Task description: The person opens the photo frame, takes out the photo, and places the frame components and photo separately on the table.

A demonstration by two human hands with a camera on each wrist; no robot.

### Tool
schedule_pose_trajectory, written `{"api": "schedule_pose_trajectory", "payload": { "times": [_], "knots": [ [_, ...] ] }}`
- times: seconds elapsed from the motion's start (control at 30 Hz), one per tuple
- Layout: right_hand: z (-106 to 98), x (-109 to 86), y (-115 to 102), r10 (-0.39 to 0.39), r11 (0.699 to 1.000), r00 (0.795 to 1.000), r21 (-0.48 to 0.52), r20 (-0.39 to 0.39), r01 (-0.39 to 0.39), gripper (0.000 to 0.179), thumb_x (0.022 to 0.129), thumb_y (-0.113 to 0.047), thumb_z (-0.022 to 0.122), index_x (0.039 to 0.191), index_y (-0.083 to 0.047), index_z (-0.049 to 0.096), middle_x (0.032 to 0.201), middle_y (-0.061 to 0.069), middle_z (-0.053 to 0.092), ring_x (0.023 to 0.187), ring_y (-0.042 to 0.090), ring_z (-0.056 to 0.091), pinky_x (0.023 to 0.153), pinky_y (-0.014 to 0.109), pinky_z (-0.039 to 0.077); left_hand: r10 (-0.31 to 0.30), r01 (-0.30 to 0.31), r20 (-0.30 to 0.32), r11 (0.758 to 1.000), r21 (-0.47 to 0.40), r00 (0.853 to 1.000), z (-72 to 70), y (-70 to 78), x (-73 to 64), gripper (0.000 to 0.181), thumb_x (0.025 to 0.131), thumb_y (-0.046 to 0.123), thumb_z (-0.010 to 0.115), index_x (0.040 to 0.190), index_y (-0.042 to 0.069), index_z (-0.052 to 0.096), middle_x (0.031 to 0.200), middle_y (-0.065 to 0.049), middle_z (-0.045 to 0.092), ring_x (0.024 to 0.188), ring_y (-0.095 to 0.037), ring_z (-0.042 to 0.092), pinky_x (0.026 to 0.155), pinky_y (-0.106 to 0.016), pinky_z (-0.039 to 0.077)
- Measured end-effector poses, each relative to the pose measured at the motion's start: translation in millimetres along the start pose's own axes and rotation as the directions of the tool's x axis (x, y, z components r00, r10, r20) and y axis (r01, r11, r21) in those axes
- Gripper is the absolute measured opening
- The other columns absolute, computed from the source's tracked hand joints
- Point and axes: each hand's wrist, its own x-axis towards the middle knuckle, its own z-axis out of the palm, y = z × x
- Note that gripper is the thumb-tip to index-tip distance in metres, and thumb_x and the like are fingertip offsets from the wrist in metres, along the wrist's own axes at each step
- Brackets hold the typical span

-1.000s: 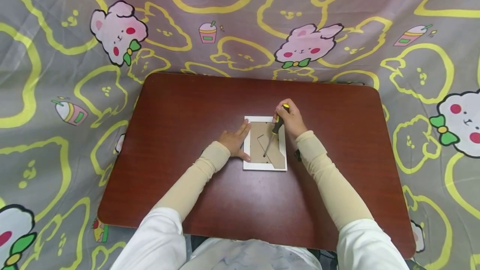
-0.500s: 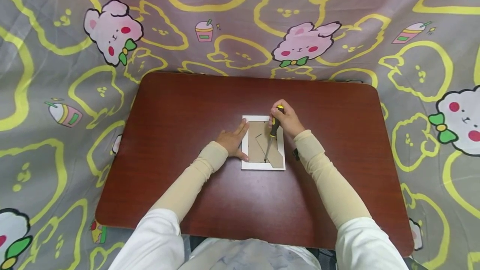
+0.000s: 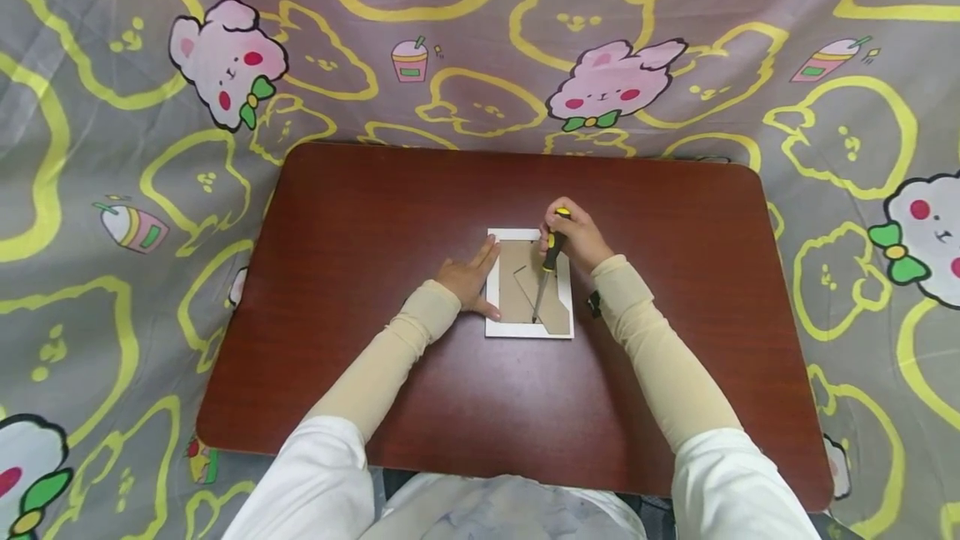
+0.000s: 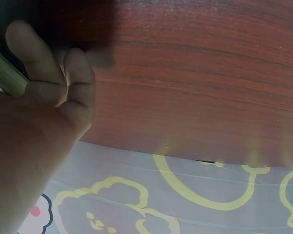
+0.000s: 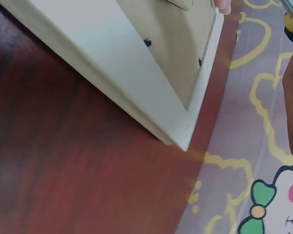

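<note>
A white picture frame (image 3: 525,330) lies face down on the table, its tan backing board (image 3: 513,261) uppermost. My left hand (image 3: 465,280) rests on the frame's left side, thumb and fingers spread along the rail. The left wrist view shows two fingers of that hand (image 4: 44,97) beside the frame's edge (image 4: 7,73). My right hand (image 3: 581,236) grips the black and yellow handle of a screwdriver (image 3: 553,250), its shaft slanting down to the board's near edge. Small black tabs (image 5: 147,42) line the inner edge of the frame in the right wrist view.
The frame sits near the middle of the reddish-brown wooden table (image 3: 375,215). A small dark object (image 3: 595,304) shows beside my right wrist. Patterned grey cloth (image 3: 480,48) hangs behind the table and along both sides.
The screwdriver's tip has moved from over the board to its near edge, and the right hand has shifted slightly left with it. My left hand has stayed on the frame.
</note>
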Motion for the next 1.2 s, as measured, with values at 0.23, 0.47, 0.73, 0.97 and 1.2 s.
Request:
{"api": "schedule_pose_trajectory", "payload": {
  "times": [0.23, 0.47, 0.73, 0.97, 1.2],
  "knots": [
    [-1, -1.2, 9, 0.02, 1.0, 0.997, 0.009, -0.08, -0.02, 0.009, 0.105, -0.006, 0.046, 0.096, -0.005, 0.047, 0.077, 0.013, 0.05, 0.061, 0.023, 0.053, 0.059, 0.037, 0.052, 0.01, -0.009, -0.004, 0.998, 0.068, 1.0, -1.5, 1.1, 3.5, 0.144, 0.063, 0.077, 0.075, 0.162, 0.017, -0.01, 0.167, -0.002, -0.014, 0.119, -0.029, 0.062, 0.102, -0.054, 0.041],
    [28, -8.6, 16, -0.133, 0.988, 0.976, -0.101, -0.173, 0.117, 0.012, 0.1, -0.005, 0.054, 0.089, -0.003, 0.052, 0.064, 0.01, 0.053, 0.047, 0.019, 0.056, 0.046, 0.035, 0.053, -0.004, 0.007, -0.031, 0.996, 0.091, 1.0, -11.0, 7.8, -8.5, 0.14, 0.063, 0.077, 0.075, 0.164, 0.015, 0.0, 0.169, -0.002, -0.004, 0.102, -0.029, 0.067, 0.08, -0.045, 0.05],
    [51, -33.4, 20, -0.222, 0.973, 0.939, -0.122, -0.264, 0.196, 0.028, 0.097, -0.013, 0.062, 0.074, -0.004, 0.05, 0.05, 0.005, 0.049, 0.036, 0.013, 0.045, 0.033, 0.03, 0.041, -0.012, 0.016, -0.042, 0.996, 0.083, 0.999, -11.7, 13.8, -10.8, 0.137, 0.064, 0.076, 0.076, 0.164, 0.016, 0.004, 0.169, -0.001, -0.002, 0.093, -0.031, 0.067, 0.074, -0.043, 0.049],
    [59, -49.9, 24, -0.387, 0.918, 0.89, -0.192, -0.241, 0.347, 0.032, 0.098, -0.012, 0.058, 0.071, 0.0, 0.045, 0.046, 0.002, 0.043, 0.034, 0.011, 0.037, 0.033, 0.025, 0.031, -0.032, 0.035, -0.032, 0.996, 0.082, 0.999, -6.3, 9.6, -5.3, 0.138, 0.063, 0.078, 0.076, 0.164, 0.02, 0.002, 0.169, 0.002, -0.005, 0.087, -0.031, 0.067, 0.068, -0.04, 0.05],
    [66, -66.1, 26, -0.484, 0.857, 0.857, -0.298, -0.179, 0.421, 0.027, 0.096, -0.004, 0.056, 0.07, -0.001, 0.048, 0.047, 0.005, 0.045, 0.036, 0.018, 0.039, 0.035, 0.025, 0.035, -0.043, 0.05, -0.057, 0.992, 0.115, 0.997, -6.8, 9.3, -6.5, 0.137, 0.061, 0.081, 0.074, 0.165, 0.021, 0.006, 0.17, 0.003, 0.0, 0.085, -0.03, 0.066, 0.062, -0.038, 0.048]
  ]
}}
